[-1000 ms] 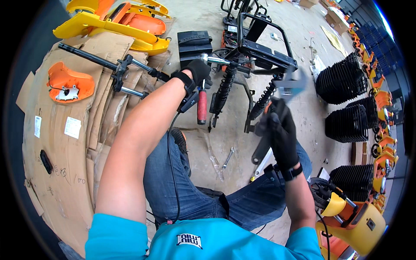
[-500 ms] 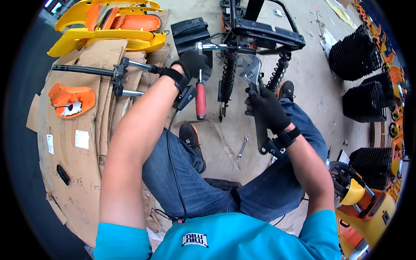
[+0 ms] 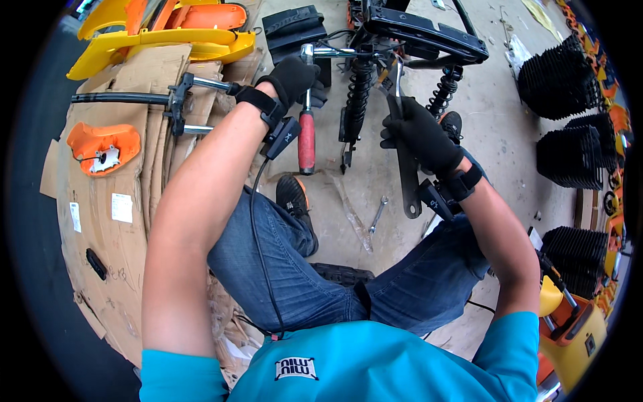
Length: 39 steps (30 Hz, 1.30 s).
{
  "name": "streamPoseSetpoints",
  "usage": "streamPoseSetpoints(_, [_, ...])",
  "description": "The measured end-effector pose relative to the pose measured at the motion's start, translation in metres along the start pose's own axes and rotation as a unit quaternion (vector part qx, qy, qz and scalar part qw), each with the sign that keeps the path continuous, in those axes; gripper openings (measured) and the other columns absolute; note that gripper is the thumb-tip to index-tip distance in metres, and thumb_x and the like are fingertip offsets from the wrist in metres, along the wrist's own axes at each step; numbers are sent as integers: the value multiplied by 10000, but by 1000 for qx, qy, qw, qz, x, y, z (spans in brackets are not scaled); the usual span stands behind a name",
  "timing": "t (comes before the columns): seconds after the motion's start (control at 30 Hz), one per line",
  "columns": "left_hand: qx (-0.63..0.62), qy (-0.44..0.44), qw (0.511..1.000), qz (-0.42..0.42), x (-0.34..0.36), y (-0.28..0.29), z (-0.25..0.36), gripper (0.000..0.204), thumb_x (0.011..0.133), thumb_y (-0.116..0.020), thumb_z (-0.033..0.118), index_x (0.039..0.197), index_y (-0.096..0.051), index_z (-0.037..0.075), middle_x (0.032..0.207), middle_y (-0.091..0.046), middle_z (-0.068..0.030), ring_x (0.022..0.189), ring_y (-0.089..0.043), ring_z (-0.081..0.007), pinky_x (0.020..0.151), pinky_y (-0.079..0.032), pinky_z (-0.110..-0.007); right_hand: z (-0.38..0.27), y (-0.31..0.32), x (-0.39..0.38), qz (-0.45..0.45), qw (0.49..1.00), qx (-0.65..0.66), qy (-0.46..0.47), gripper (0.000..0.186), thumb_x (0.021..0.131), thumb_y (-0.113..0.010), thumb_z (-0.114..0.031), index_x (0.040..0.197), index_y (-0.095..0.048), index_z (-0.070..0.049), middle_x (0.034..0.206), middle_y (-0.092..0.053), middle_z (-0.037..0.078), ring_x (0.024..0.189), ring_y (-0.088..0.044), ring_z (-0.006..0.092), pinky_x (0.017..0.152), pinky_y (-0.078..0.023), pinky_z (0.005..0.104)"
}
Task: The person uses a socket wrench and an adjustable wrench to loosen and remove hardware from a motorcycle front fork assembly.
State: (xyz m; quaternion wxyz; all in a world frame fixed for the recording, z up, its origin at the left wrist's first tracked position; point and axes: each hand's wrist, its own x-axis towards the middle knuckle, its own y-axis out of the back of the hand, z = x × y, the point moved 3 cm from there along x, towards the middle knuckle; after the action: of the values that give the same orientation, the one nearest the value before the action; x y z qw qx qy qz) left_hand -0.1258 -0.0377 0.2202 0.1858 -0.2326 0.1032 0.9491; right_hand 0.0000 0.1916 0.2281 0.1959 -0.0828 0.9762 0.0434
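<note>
My gloved left hand [image 3: 295, 84] is closed round the upper shaft of a red-handled ratchet wrench [image 3: 307, 141]; its head lies against a chrome bar at the top of the left spring shock [image 3: 358, 94] on a black scooter frame [image 3: 422, 30]. My gloved right hand [image 3: 422, 134] grips a large adjustable wrench [image 3: 410, 194] with a dark handle. Its jaw end points up beside the top of that shock; whether it touches is not clear. The right spring shock [image 3: 443, 90] stands beyond my right hand.
Cardboard sheets [image 3: 100, 214] at left bear orange [image 3: 100, 137] and yellow panels [image 3: 94, 53] and a steering fork [image 3: 120, 98]. A small wrench [image 3: 379, 214] lies on the floor between my legs. Stacked black parts [image 3: 566, 154] and a yellow scooter body [image 3: 569, 348] are at right.
The adjustable wrench in my right hand has swung from out at the right in toward the top of the left shock. My left hand still holds the ratchet. The view has shifted slightly.
</note>
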Motion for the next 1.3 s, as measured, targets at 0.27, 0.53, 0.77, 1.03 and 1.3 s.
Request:
streamPoseSetpoints(0.27, [6,-8,1000,-15,0,-1,1,194,969,-517,144,1068,-504,-23,901,-642,-219,751,-693,-326,640,-621,-426,-29,4,-13,-43,999,18,-9,433,908,-607,-80,1302,-464,30,1049,-595,107,951,-656,191,841,-585,327])
streamPoseSetpoints(0.53, [6,-3,1000,-2,3,-1,1,195,973,-508,130,1089,-491,-25,891,-647,-234,763,-702,-350,632,-625,-423,-52,10,-26,-5,1000,-29,4,413,903,-592,-168,1246,-517,50,944,-614,83,667,-603,123,617,-552,263])
streamPoseSetpoints(0.77, [5,9,1000,-4,-3,-3,4,188,978,-499,127,1090,-490,-23,910,-649,-231,784,-703,-347,645,-627,-425,-62,14,-26,-21,1000,-16,-7,418,892,-600,-152,1228,-514,80,990,-625,139,862,-651,176,733,-595,291])
streamPoseSetpoints(1.03, [-29,-11,999,29,-4,-4,-1,242,944,-489,107,936,-596,-110,817,-685,-248,684,-713,-328,568,-592,-369,-63,27,-13,-46,996,52,47,283,942,-554,-141,1144,-560,57,1037,-638,169,907,-685,225,753,-608,317])
streamPoseSetpoints(1.3, [-3,2,1000,3,-3,-2,1,214,969,-503,124,1102,-516,-43,916,-659,-228,785,-704,-335,664,-625,-418,-62,26,-3,-101,982,-57,149,240,946,-544,-101,1122,-574,58,1042,-619,165,982,-675,242,771,-614,325])
